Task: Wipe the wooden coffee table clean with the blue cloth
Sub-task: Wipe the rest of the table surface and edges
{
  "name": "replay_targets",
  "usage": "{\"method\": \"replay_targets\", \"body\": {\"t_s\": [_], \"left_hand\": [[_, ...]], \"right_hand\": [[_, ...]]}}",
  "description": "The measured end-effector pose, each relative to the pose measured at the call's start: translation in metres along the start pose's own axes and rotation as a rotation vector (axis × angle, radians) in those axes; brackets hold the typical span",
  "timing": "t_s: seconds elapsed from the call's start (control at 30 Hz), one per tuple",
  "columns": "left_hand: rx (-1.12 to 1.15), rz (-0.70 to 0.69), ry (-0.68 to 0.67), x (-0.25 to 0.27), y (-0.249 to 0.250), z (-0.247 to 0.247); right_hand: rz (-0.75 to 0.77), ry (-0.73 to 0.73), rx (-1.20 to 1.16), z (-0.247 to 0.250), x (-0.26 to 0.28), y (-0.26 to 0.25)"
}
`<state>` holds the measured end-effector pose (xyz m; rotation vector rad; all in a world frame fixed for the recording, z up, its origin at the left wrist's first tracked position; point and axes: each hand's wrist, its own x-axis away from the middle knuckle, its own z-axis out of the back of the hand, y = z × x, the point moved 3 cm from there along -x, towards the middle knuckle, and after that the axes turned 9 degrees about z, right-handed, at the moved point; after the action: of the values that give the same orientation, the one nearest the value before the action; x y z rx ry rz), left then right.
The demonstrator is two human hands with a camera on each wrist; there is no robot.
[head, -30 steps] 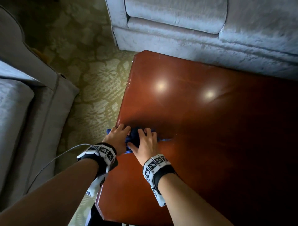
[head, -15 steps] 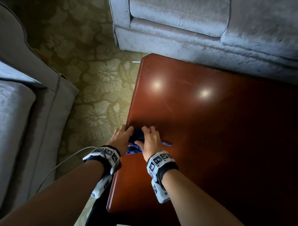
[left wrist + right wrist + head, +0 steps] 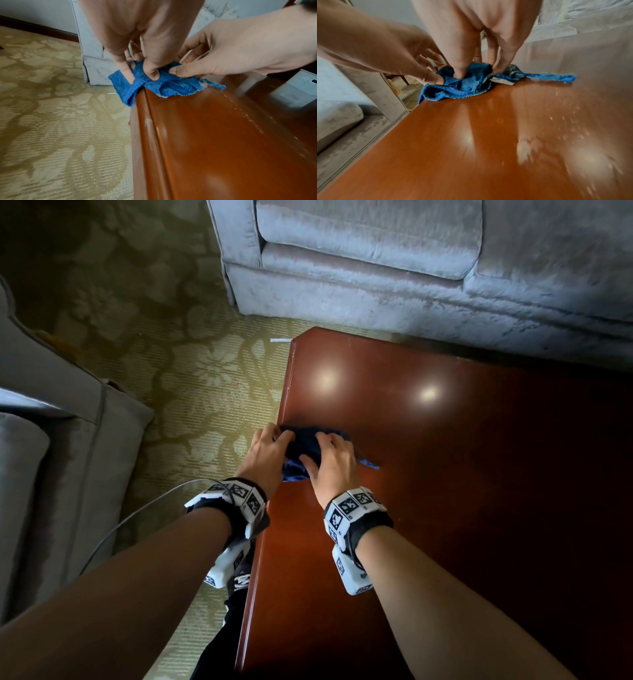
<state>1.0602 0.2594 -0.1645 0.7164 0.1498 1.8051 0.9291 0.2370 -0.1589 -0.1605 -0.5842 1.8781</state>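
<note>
Both grips, left hand (image 3: 266,455) and right hand (image 3: 330,465), clenched on blue cloth (image 3: 159,83) at coffee table (image 3: 445,474) edge; no legible writing.

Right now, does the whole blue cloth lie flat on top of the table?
No: in the left wrist view one end of the blue cloth hangs over the edge of the table, and the rest is bunched.

The wooden coffee table (image 3: 445,508) offers broad bare surface to the right of the blue cloth (image 3: 310,446) and toward the person. Beyond the table, a grey sofa (image 3: 376,268) stands just past its far edge. Left of the table lies a strip of patterned carpet (image 3: 205,392), bounded by an armchair (image 3: 51,440).
</note>
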Motion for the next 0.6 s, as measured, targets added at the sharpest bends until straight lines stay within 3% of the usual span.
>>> {"method": "replay_targets", "body": {"t_s": [0.3,0.6], "left_hand": [[0.148,-0.140,0.092,-0.059,0.004,0.017],[0.223,-0.046,0.057,-0.108,0.017,0.023]], "right_hand": [[-0.028,0.067,-0.022,0.007,-0.064,0.006],[0.030,0.013,0.036,0.019,-0.139,0.016]]}}
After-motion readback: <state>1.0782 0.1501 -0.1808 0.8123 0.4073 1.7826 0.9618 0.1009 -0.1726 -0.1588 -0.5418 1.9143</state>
